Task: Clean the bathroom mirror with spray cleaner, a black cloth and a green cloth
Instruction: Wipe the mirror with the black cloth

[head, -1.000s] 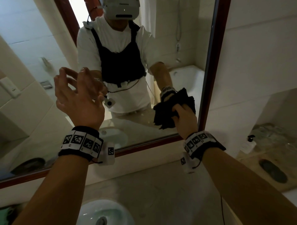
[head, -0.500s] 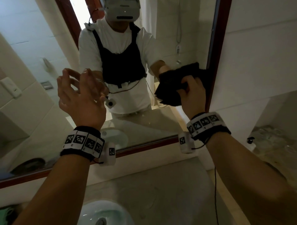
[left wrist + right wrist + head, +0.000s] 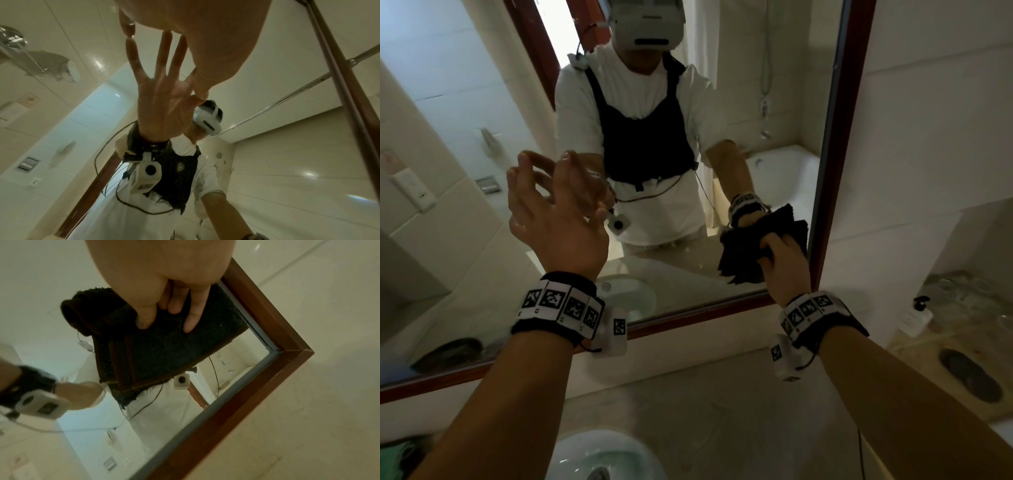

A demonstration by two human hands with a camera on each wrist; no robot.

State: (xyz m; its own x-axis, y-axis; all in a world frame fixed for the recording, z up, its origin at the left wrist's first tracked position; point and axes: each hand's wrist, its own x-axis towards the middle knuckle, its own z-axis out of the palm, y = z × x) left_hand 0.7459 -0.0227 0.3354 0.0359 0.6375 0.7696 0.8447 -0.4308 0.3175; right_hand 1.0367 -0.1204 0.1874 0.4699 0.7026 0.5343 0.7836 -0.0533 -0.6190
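My right hand (image 3: 784, 263) grips the folded black cloth (image 3: 750, 260) against the mirror (image 3: 688, 281), lower right of frame; my left hand (image 3: 554, 222) fingertips rest spread on the glass, centre left.

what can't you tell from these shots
- Spray cleaner: in no view.
- Green cloth: head view, cut by the left edge, partly behind the left forearm.
- Glass under the black cloth: covered, so streaks unknown.
- Bottle label: too small.
- Right hand palm: hidden.
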